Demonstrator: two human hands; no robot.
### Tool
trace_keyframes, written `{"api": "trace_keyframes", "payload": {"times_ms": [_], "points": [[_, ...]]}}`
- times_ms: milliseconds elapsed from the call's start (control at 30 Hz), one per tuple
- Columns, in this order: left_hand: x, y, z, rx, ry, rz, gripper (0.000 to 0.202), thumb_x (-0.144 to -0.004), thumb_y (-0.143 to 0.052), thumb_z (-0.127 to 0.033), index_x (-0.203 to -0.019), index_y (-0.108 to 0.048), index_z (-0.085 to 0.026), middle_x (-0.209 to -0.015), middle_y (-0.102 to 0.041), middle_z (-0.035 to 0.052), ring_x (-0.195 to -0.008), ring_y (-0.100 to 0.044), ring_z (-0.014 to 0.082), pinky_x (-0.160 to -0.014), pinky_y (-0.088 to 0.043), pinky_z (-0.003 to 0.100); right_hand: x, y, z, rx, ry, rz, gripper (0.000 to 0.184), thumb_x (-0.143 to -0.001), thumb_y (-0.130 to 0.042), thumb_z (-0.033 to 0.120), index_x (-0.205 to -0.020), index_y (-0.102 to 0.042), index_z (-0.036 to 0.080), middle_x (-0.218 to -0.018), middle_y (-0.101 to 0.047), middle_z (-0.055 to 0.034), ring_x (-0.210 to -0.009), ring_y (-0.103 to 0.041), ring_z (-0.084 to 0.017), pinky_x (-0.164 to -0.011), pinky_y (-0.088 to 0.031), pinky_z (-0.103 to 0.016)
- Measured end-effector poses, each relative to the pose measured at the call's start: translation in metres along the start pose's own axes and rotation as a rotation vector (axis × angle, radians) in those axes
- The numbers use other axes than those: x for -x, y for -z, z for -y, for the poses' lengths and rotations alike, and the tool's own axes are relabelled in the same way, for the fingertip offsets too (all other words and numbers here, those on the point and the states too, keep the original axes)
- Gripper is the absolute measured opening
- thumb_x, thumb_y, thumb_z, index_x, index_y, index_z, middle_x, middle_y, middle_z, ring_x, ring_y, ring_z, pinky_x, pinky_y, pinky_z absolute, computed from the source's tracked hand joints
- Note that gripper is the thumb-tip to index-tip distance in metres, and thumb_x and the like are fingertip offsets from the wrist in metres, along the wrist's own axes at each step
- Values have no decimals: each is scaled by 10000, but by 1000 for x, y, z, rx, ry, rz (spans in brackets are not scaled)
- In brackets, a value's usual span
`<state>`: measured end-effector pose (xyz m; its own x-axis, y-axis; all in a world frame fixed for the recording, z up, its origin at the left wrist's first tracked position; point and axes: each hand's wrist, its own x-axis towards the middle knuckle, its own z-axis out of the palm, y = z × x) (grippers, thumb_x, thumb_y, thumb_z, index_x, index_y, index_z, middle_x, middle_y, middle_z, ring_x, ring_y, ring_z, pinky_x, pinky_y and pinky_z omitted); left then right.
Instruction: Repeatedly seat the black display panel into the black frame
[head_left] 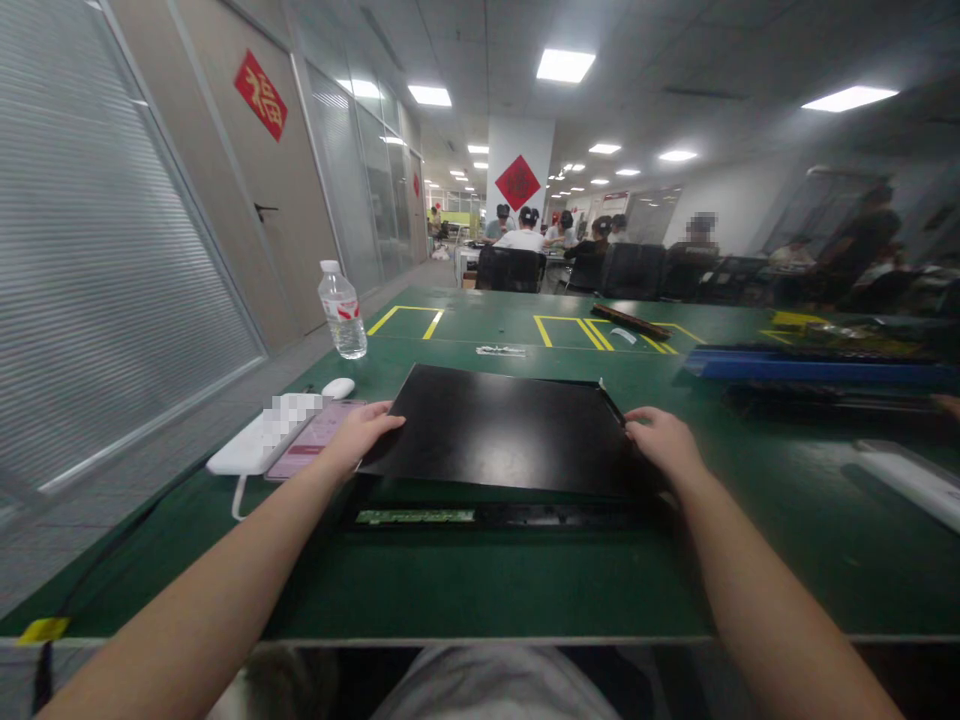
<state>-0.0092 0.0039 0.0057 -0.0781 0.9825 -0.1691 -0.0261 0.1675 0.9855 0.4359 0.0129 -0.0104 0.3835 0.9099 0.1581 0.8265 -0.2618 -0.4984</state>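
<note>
A flat, rectangular black screen panel [495, 430] spans the space between my hands, slightly tilted above the green table. My left hand [367, 435] grips its left edge, thumb on top and the other fingers partly hidden. At the right edge, my right hand [664, 440] pinches the panel near a thin dark rim. Beneath the near edge lies a long dark strip [562, 517] with a narrow green circuit board [415, 517] at its left part. Whatever else lies under the panel is hidden.
To the left are a water bottle [343, 312], a white device [262, 435] with a cable, a pinkish phone-like slab [311, 440] and a white mouse-shaped object [338, 388]. Blue trays [817, 366] and a white bar [911, 485] lie right. Several people sit beyond the table.
</note>
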Motion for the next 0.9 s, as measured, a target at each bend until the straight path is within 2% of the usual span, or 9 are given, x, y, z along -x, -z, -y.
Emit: {"api": "trace_keyframes", "payload": {"times_ms": [200, 600, 900], "points": [[-2, -1, 2, 26, -25, -20, 494, -570, -773, -189, -1053, -677, -151, -710, -757, 20, -602, -702, 192, -596, -529, 258, 2, 2, 3, 69, 5, 16, 353, -765, -540, 313, -1033, -757, 240, -858, -741, -62, -813, -659, -234, -648, -425, -291], [1, -4, 2, 12, -42, -26, 425, -645, -701, -123, -1064, -633, -130, -677, -748, 18, -572, -694, 188, -576, -530, 265, -2, 2, -1, 27, -15, 49, 350, -770, -520, 297, -1013, -764, 233, -898, -748, -57, -813, -658, -219, -671, -430, -295], [-3, -3, 4, 11, -45, -30, 456, -634, -706, -130, -1084, -635, -127, -662, -736, 12, -570, -692, 195, -574, -533, 271, -2, 1, -2, 93, 52, 25, 339, -767, -519, 294, -978, -780, 245, -903, -750, -61, -849, -663, -238, -676, -441, -297]]}}
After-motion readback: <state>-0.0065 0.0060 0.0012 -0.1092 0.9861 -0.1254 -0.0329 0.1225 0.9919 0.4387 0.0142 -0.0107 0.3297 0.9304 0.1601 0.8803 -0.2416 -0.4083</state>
